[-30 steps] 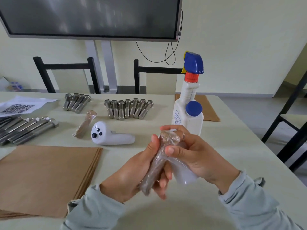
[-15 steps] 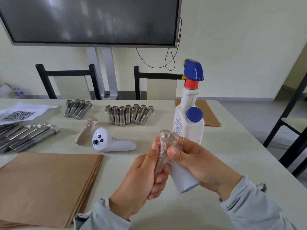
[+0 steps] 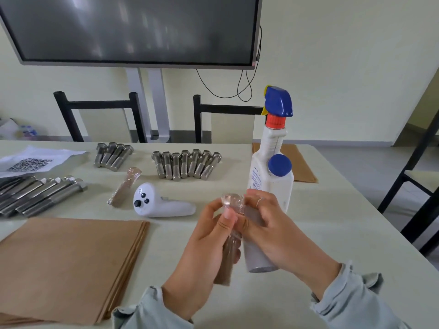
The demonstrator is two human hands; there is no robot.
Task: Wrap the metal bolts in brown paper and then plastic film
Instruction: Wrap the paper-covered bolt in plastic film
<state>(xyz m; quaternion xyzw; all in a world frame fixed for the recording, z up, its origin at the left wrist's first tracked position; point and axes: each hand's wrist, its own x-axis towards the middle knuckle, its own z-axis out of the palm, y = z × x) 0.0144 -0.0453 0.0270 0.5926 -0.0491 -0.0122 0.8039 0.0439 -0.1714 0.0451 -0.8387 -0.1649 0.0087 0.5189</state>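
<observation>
My left hand (image 3: 204,252) grips a bolt wrapped in brown paper and clear plastic film (image 3: 231,241), held nearly upright above the table's near middle. My right hand (image 3: 273,231) pinches the film at the bolt's head, with a white film roll (image 3: 257,257) tucked under its palm. Another wrapped bolt (image 3: 124,186) lies on the table beside a white controller. Bare metal bolts lie in groups: a row of several (image 3: 187,163), a smaller group (image 3: 112,154), and long ones at the far left (image 3: 40,194). A stack of brown paper sheets (image 3: 69,264) lies at the near left.
A white spray bottle with a blue head (image 3: 273,157) stands just behind my right hand. The white controller (image 3: 161,201) lies mid-table. A QR-code sheet (image 3: 33,161) is at the far left, more brown paper (image 3: 299,165) at the far right. Chairs and a screen stand behind the table.
Both hands have turned the wrapped bolt from a slant to nearly upright and raised it slightly. My right fingers shifted onto the film at the bolt's head.
</observation>
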